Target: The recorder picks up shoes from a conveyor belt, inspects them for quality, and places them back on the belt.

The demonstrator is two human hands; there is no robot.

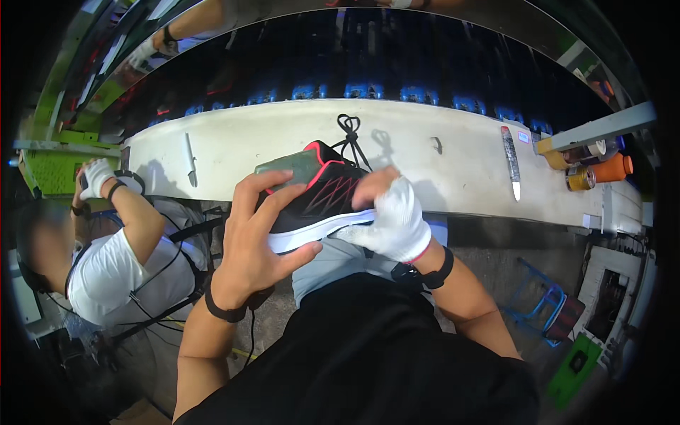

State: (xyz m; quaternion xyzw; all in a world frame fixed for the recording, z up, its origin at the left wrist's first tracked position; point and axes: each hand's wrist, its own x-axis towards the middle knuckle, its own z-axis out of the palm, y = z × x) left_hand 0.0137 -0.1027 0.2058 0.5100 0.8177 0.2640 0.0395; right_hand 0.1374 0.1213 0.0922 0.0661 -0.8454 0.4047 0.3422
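A black sneaker (327,195) with pinkish-red trim and a white sole is held just above my lap, by the bench's near edge. A translucent greenish piece (299,167) sits in its collar opening. My bare left hand (253,234) grips the heel end, fingers over the collar and thumb by the sole. Around the toe end is my right hand (398,221), in a white glove that leaves fingertips bare; its fingers are slightly blurred, over the upper, with the thumb along the sole. The black laces (348,129) are tied in a bow that extends past the shoe.
A pale workbench (467,166) runs across in front. On it lie a white pen-like tool (190,159) at left and a wrapped knife-like tool (511,163) at right. Bottles and cans (582,177) stand far right. A co-worker (127,262) sits at left; a blue-framed stool (542,301) stands lower right.
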